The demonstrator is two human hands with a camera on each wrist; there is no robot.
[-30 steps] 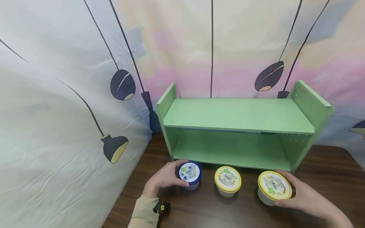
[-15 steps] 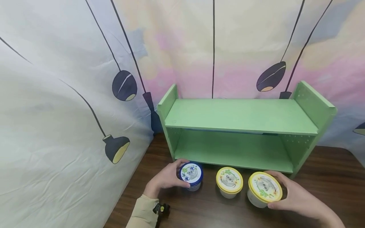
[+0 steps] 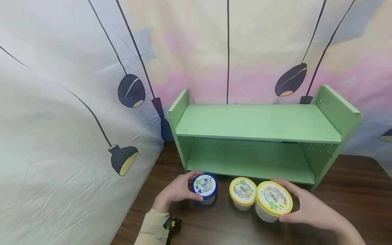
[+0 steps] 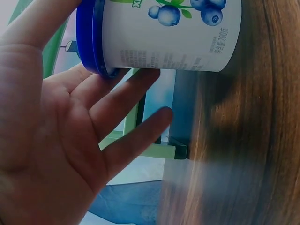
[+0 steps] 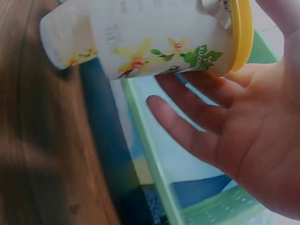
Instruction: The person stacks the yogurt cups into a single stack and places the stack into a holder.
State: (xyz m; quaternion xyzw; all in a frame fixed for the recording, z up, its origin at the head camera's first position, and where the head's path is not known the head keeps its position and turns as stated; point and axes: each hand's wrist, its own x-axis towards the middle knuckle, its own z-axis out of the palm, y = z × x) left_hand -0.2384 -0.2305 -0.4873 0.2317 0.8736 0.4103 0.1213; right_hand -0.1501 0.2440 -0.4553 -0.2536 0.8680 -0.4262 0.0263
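A: Biggest first: the table (image 3: 220,226) carries the green shelf (image 3: 257,122), and the action's all in front of that shelf. Where could it go sideways?

B: Hands, probably. The right hand (image 3: 310,211), in front of the shelf's right half, has thumb and fingers round the right yellow tub (image 3: 274,197). The left hand (image 3: 175,191), in front of the shelf's left end, grips the blue tub (image 3: 205,185).

A: So what's loose?

B: The middle yellow tub (image 3: 242,190), in front of the shelf's center. No fingers on it, and its neighbor is touching it or just beside it, can't tell which. Too much sideways push could skid or tip it.

A: Small stuff?

B: Lids. Both grips sit high, on the yellow lid (image 5: 243,40) and blue lid (image 4: 88,40), little fingers hanging free. If one isn't snug, lifting could pop it off.
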